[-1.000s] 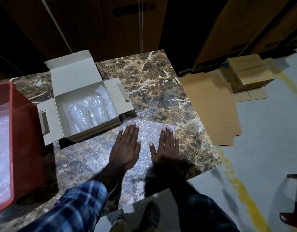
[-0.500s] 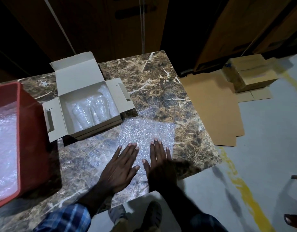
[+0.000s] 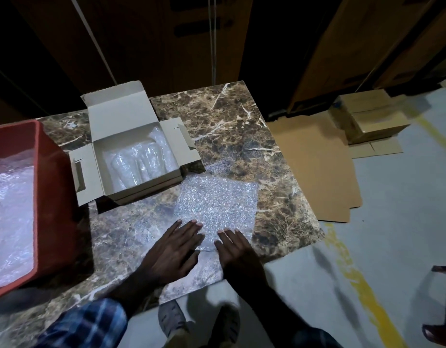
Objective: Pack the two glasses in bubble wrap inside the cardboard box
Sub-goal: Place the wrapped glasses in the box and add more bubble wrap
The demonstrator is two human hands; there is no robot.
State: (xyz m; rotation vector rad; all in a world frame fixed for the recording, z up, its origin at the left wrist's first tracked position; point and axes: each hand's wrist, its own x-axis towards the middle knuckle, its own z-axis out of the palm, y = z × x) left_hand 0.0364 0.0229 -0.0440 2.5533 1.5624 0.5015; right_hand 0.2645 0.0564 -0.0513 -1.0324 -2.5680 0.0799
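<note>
No text, label or number can be read on anything here

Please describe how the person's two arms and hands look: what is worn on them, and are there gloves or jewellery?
Both hands are bare: no gloves, and no rings or watch are visible on the left hand or the right hand. The left forearm ends in a blue and white checked sleeve. The right arm lies in shadow; its dark sleeve shows no clear pattern.

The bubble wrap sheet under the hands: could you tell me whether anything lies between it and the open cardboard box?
Nothing visible does. The bubble wrap sheet lies flat just right of and nearer than the cardboard box, whose flaps stand open; only bare marble table separates them.
</note>
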